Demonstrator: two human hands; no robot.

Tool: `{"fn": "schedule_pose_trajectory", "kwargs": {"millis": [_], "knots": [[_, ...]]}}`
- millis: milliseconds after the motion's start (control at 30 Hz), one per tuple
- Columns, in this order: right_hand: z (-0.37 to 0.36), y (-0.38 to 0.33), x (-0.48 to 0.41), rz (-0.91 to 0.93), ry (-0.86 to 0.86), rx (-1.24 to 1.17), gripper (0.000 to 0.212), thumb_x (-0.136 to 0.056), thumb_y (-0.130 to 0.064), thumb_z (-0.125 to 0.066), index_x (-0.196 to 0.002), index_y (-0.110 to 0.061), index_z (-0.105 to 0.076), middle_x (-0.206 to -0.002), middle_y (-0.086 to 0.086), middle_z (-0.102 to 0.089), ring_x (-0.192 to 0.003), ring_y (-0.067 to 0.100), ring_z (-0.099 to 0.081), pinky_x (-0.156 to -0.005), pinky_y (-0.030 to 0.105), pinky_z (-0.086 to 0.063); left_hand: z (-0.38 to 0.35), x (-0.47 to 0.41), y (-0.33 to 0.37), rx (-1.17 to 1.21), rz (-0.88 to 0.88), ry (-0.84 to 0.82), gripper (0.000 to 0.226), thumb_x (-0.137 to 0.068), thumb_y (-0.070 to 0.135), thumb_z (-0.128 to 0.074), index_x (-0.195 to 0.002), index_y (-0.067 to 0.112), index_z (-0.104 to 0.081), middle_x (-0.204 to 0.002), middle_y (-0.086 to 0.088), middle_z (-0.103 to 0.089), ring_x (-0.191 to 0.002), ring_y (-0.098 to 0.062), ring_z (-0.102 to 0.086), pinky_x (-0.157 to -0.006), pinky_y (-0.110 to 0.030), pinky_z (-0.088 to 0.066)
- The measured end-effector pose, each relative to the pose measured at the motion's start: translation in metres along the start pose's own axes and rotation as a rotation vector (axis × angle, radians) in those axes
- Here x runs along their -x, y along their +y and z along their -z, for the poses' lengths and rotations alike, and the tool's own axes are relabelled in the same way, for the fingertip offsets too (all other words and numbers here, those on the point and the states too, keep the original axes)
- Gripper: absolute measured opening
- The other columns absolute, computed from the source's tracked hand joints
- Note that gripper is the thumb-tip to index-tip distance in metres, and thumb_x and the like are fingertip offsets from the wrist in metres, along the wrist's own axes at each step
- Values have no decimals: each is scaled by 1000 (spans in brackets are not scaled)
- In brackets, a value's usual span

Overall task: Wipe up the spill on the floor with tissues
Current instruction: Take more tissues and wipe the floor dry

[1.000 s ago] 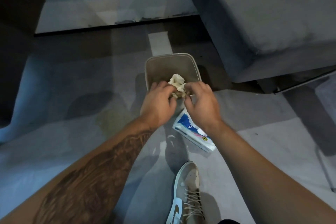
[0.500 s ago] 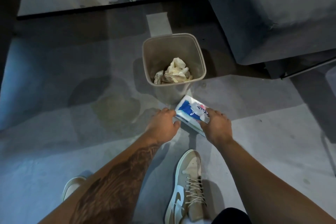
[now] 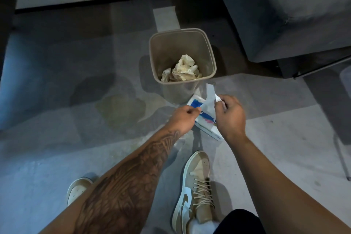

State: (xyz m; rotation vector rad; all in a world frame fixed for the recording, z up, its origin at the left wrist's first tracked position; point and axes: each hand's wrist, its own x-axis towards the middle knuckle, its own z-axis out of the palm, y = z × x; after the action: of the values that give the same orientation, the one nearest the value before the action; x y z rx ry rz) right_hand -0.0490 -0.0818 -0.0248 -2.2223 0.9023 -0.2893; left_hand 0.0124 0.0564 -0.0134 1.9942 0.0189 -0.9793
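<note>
Head view: right hand (image 3: 228, 114) pinches tissue (image 3: 210, 97) above tissue pack (image 3: 204, 118); left hand (image 3: 183, 119) grips pack edge.

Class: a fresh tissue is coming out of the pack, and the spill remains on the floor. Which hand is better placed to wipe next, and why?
The right hand. It already pinches the fresh tissue, while the left hand steadies the tissue pack. The spill lies left of both, so it probably must reach across.
</note>
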Motion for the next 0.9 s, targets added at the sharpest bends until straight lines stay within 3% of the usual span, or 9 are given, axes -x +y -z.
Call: {"fn": "schedule_pose_trajectory", "kwargs": {"millis": [167, 300, 333, 400, 500, 567, 667, 800, 900], "knots": [[1, -26, 19, 77, 60, -110, 23, -99, -29, -51, -113, -18, -66, -110, -4, -61, -102, 13, -57, -81, 28, -50, -2, 2, 17, 366, 88, -123, 66, -90, 73, -40, -125, 21, -63, -120, -2, -68, -103, -20, -69, -98, -46, -51], [-9, -30, 38, 225, -68, -172, 21, -95, -27, -59, -111, -20, -70, -108, -6, -64, -101, 13, -58, -86, 33, -49, 6, 2, 15, 651, 95, -146, 87, -72, 81, -59, -117, 8, -68, -114, -15, -72, -107, -31, -70, -98, -49, -53], [-11, -29, 43, 291, -137, -165, 22, -92, -27, -61, -110, -20, -71, -109, -5, -67, -102, 12, -59, -89, 33, -48, 7, 1, 13, 661, 111, -121, 86, -71, 77, -65, -117, 5, -67, -113, -17, -72, -107, -32, -70, -97, -47, -54], [-17, -25, 53, 368, -276, -149, 25, -88, -27, -65, -112, -21, -72, -113, -7, -70, -106, 9, -58, -95, 28, -46, 10, 0, 9, 634, 126, -4, 55, -81, 52, -73, -111, 6, -69, -107, -13, -74, -101, -29, -72, -89, -41, -58], [-20, -20, 58, 333, -276, -143, 28, -90, -35, -62, -112, -21, -72, -117, -8, -69, -112, 8, -56, -101, 27, -44, 15, -4, 0, 521, 154, 213, 12, -97, 17, -58, -105, 11, -64, -93, -7, -70, -84, -24, -68, -72, -33, -57], [-19, -15, 50, 270, -143, -88, 27, -91, -35, -61, -111, -20, -71, -120, -5, -67, -114, 10, -53, -102, 34, -43, 23, -6, -8, 484, 160, 299, 13, -99, 13, -53, -108, 13, -63, -88, -4, -66, -75, -19, -65, -65, -30, -56], [-16, -8, 25, 113, -22, 81, 37, -92, -34, -62, -126, -21, -61, -135, -1, -56, -123, 17, -47, -104, 36, -42, 34, -8, -22, 483, 188, 363, 19, -98, 13, -53, -113, 11, -64, -98, -9, -68, -84, -24, -67, -77, -42, -60], [-21, 6, -6, -49, -188, 335, 62, -90, -37, -68, -144, -23, -42, -150, 4, -45, -135, 28, -43, -111, 42, -38, 51, -5, -43, 405, 178, 405, 27, -98, 16, -51, -118, 5, -66, -107, -12, -70, -94, -30, -69, -85, -49, -59], [-25, 11, -18, -120, -323, 473, 51, -90, -40, -67, -135, -22, -53, -129, 9, -62, -113, 30, -58, -100, 38, -45, 61, -4, -58, 350, 142, 426, 17, -97, 16, -55, -103, 9, -70, -95, -10, -70, -86, -27, -68, -80, -41, -59]]}}
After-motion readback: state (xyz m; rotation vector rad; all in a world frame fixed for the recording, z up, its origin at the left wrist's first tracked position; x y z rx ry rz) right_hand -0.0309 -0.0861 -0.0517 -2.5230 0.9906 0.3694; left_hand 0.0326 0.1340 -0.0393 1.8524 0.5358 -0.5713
